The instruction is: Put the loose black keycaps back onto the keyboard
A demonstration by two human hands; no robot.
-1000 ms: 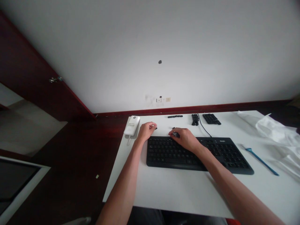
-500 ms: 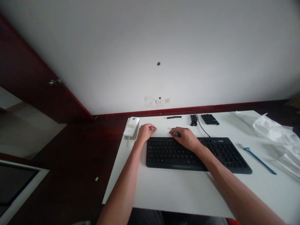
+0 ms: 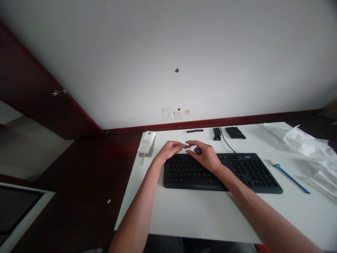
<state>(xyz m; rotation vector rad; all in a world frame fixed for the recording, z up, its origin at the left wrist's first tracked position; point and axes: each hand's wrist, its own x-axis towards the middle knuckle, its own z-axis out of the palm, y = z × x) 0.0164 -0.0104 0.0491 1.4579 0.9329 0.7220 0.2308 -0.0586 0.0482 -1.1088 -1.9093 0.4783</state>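
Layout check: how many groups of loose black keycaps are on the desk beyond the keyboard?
3: a thin row at left, a small heap in the middle, a larger block at right. Others could be hidden.

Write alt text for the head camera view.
The left hand and right hand, almost meeting, hold small dark keycaps above a black keyboard on a white desk. Rows of loose keycaps lie beyond, with a white device at left and a blue strip at right.
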